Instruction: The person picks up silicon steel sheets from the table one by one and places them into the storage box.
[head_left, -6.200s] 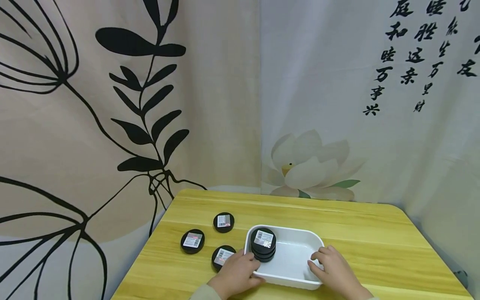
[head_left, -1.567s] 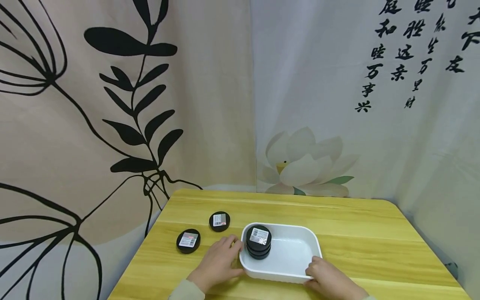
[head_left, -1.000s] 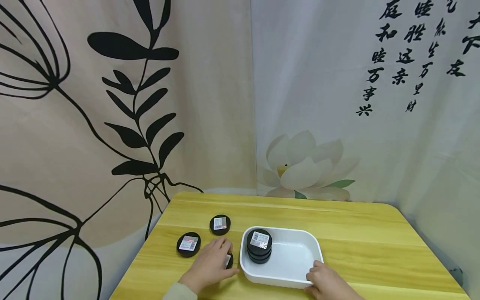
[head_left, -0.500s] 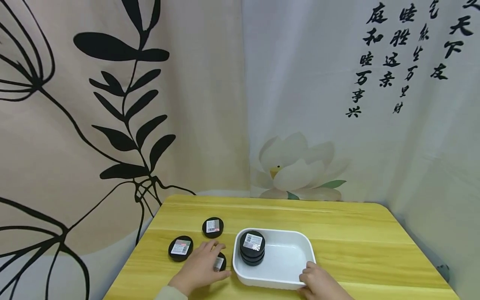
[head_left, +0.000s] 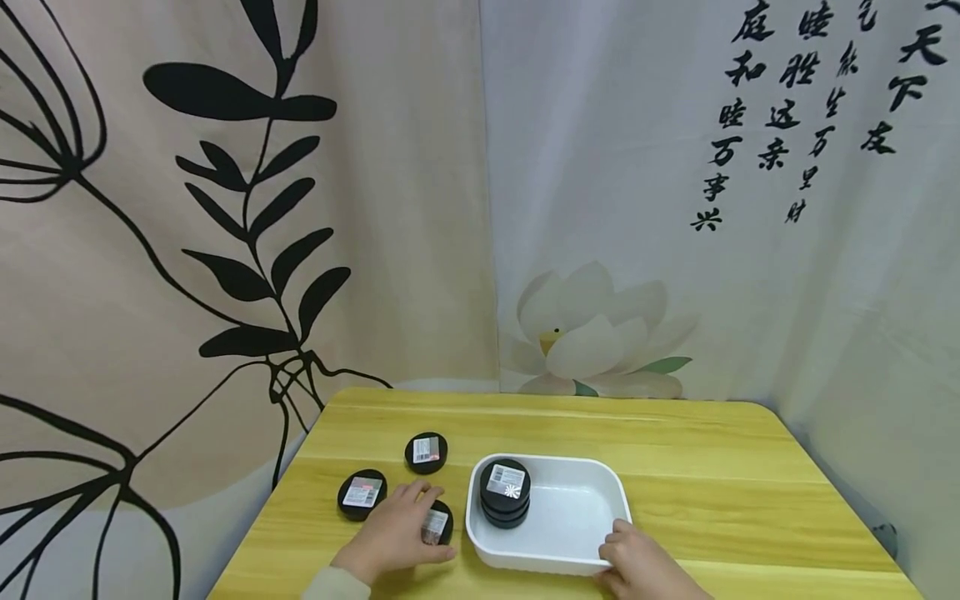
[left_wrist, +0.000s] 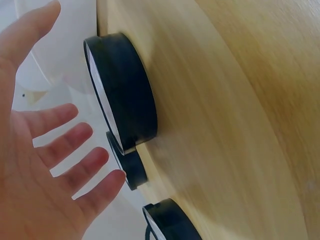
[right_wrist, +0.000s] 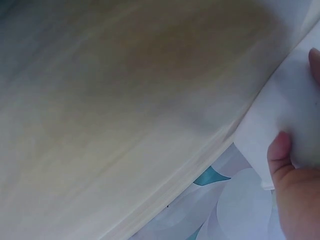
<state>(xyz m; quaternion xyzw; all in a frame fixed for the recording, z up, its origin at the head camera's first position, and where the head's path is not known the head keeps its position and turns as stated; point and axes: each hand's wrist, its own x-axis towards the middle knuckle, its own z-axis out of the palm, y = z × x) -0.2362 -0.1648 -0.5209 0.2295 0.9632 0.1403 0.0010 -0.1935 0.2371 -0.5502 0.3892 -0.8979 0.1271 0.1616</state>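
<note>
My left hand (head_left: 395, 531) is over the table just left of the tray, thumb spread from the fingers. In the left wrist view the palm and straight fingers (left_wrist: 82, 142) hold nothing, beside a flat black round container (left_wrist: 125, 92). That container (head_left: 437, 523), with a white barcode label on top, is partly hidden by the hand in the head view. My right hand (head_left: 647, 560) grips the front right corner of a white rectangular tray (head_left: 558, 560); its thumb (right_wrist: 280, 150) presses the outer wall. Inside the tray, at the left, stands a stack of similar black containers (head_left: 505, 493).
Two more labelled black containers lie on the wooden table (head_left: 720, 492): one at the left (head_left: 362, 494) close to my left fingers, one farther back (head_left: 426, 452). A printed curtain (head_left: 420, 208) hangs behind the table's far edge.
My left hand went from the tray's left rim to beside the near container, uncovering part of it. My right hand, loose at the tray's right side earlier, now grips its front corner.
</note>
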